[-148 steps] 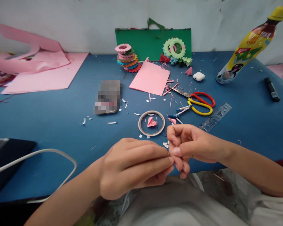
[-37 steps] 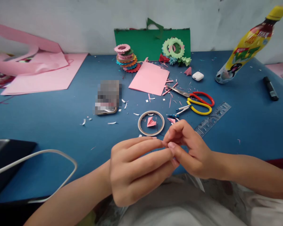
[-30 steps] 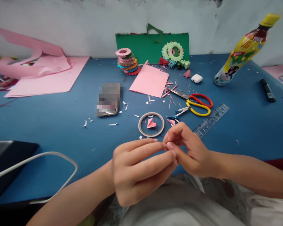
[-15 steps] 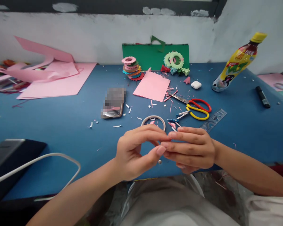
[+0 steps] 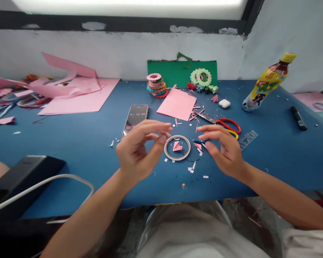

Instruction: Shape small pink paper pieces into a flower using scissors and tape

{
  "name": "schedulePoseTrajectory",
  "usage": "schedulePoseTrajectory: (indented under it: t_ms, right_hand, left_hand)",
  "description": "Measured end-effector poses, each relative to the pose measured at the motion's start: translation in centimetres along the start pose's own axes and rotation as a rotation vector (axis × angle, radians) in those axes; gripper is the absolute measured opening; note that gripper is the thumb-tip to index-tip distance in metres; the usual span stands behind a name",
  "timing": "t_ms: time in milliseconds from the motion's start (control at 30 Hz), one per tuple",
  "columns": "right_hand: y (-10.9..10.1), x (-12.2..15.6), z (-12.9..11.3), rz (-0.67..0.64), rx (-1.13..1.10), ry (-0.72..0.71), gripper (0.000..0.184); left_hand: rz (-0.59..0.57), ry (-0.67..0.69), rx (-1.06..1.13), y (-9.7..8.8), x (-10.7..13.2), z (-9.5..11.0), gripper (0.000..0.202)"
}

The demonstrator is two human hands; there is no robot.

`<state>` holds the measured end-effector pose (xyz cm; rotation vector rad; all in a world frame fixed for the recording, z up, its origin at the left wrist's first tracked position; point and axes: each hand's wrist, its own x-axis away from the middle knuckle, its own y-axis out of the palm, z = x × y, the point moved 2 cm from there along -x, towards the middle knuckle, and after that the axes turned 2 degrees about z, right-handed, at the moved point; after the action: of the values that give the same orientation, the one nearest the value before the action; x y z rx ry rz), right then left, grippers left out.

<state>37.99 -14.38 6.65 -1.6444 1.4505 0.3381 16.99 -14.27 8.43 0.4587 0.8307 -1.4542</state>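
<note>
My left hand [image 5: 140, 148] hovers over the table just left of a roll of tape [image 5: 166, 152]. Its fingers are curved and the thumb is close to them, with nothing visible between. My right hand [image 5: 226, 152] is raised on the other side of the roll, fingers bent and apart, holding nothing I can see. A small folded pink paper piece [image 5: 177, 146] lies inside the ring of tape. Close to the right fingertips are a blue pen-like item [image 5: 200, 141] and scissors [image 5: 228, 124] with red and yellow handles, partly hidden by the hand.
Behind the hands are a phone [image 5: 137, 114], a square pink sheet [image 5: 177, 104] and a stack of zigzag-edged paper rings [image 5: 156, 86]. A bottle [image 5: 266, 86] stands at the right, near a marker [image 5: 298, 118]. A dark box-like object [image 5: 34, 179] and white cable [image 5: 67, 175] occupy the left front.
My hands, touching at the fingertips earlier, have separated to left and right. The tape roll between them is now uncovered. The camera view has tilted slightly upward.
</note>
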Motion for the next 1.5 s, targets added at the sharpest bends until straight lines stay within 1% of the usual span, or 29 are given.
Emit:
schedulePoseTrajectory:
  t_ms: [33,67,100,133,200,233,300,333,367,433,467,500,533,567,600,667,700,733,800,833,900,967,1033,1100,1200,1300,1367,1433,1500]
  right_hand:
    - [-0.1,-0.3,0.2,-0.019,-0.042,0.122,0.018]
    - [-0.2,-0.5,0.3,-0.061,-0.087,0.217,0.017]
    - [-0.3,-0.7,0.4,-0.115,-0.127,0.284,0.017]
    - [-0.4,-0.9,0.5,-0.169,-0.155,0.325,0.017]
    - [-0.9,-1.0,0.9,-0.234,-0.138,0.341,0.017]
    - [-1.3,-1.1,1.2,-0.242,-0.085,0.324,0.017]
    - [-2.1,-1.2,2.2,-0.251,0.09,0.27,0.018]
    - [-2.6,-1.3,2.8,-0.273,0.201,0.249,0.019]
    - [-3.0,-1.3,3.5,-0.324,0.31,0.232,0.02]
    - [-3.7,-1.4,5.2,-0.524,0.484,0.23,0.026]
    - [-4.0,-1.4,6.1,-0.656,0.545,0.251,0.029]
    - [-4.3,-1.5,6.9,-0.754,0.615,0.285,0.029]
    - [-4.7,-1.6,7.6,-0.812,0.691,0.313,0.027]
    - [-4.9,-1.8,8.2,-0.83,0.751,0.329,0.026]
    - [-5.1,-1.9,8.6,-0.822,0.797,0.343,0.025]
    - [-5.0,-2.2,8.9,-0.75,0.841,0.345,0.026]
    - [-4.9,-2.2,8.8,-0.702,0.833,0.339,0.026]
    - [-4.7,-2.2,8.6,-0.656,0.811,0.328,0.026]
    - [-4.2,-1.9,8.0,-0.582,0.731,0.286,0.024]
    - [-4.0,-1.7,7.7,-0.561,0.694,0.261,0.023]
    - [-3.9,-1.3,7.4,-0.542,0.679,0.229,0.021]
    - [-4.4,-1.0,7.7,-0.542,0.745,0.25,0.021]
    - [-5.1,-0.8,8.8,-0.584,0.84,0.34,0.023]
    - [-5.9,-0.5,10.0,-0.656,0.894,0.45,0.024]
    - [-6.6,-0.3,11.2,-0.704,0.871,0.507,0.02]
    - [-6.8,-0.3,11.6,-0.705,0.851,0.519,0.017]
    - [-7.0,-0.3,11.7,-0.694,0.846,0.527,0.015]
    - [-7.1,-0.4,11.8,-0.675,0.84,0.532,0.014]
    - [-7.2,-0.6,11.7,-0.646,0.848,0.534,0.014]
  left_hand:
    - [0.012,-0.024,-0.06,-0.2,-0.4,-0.2,0.024]
    - [-0.001,-0.048,-0.118,-0.3,-0.7,-0.3,0.027]
    - [-0.025,-0.068,-0.173,-0.3,-1.0,-0.3,0.034]
    - [-0.054,-0.08,-0.218,-0.2,-1.3,-0.2,0.046]
    - [-0.125,-0.074,-0.299,0.0,-1.8,0.5,0.065]
    - [-0.165,-0.057,-0.346,0.1,-2.1,1.1,0.069]
    - [-0.257,-0.006,-0.47,0.1,-2.6,2.3,0.064]
    - [-0.318,-0.018,-0.557,0.0,-2.9,2.8,0.062]
    - [-0.377,-0.011,-0.634,-0.1,-3.3,3.2,0.059]
    - [-0.481,-0.025,-0.736,-0.2,-4.1,3.5,0.053]
    - [-0.513,-0.036,-0.764,-0.2,-4.5,3.3,0.052]
    - [-0.524,-0.042,-0.778,-0.1,-4.9,2.9,0.05]
    - [-0.51,-0.042,-0.783,0.0,-5.3,2.3,0.049]
    - [-0.489,-0.036,-0.776,0.4,-5.6,1.6,0.047]
    - [-0.453,-0.014,-0.766,0.8,-5.9,0.9,0.045]
    - [-0.388,0.02,-0.746,2.0,-6.0,-0.7,0.039]
    - [-0.404,0.028,-0.732,2.6,-5.8,-1.4,0.035]
    - [-0.472,0.044,-0.702,3.3,-5.5,-2.0,0.032]
    - [-0.734,0.067,-0.655,4.5,-4.5,-2.8,0.028]
    - [-0.81,0.055,-0.66,4.6,-4.0,-3.1,0.027]
    - [-0.887,-0.027,-0.695,4.4,-3.2,-3.4,0.027]
    - [-0.939,-0.15,-0.73,3.7,-2.7,-3.7,0.026]
    - [-1.013,-0.243,-0.728,3.0,-2.2,-3.9,0.028]
    - [-1.06,-0.277,-0.694,2.6,-1.8,-4.0,0.029]
    - [-1.061,-0.29,-0.645,2.5,-1.5,-4.2,0.028]
    - [-1.062,-0.327,-0.573,2.4,-1.3,-4.7,0.022]
    - [-1.037,-0.359,-0.506,2.4,-1.5,-4.8,0.017]
    - [-0.989,-0.424,-0.398,2.3,-1.7,-4.8,0.014]
    - [-0.935,-0.531,-0.231,2.3,-1.9,-4.4,0.014]
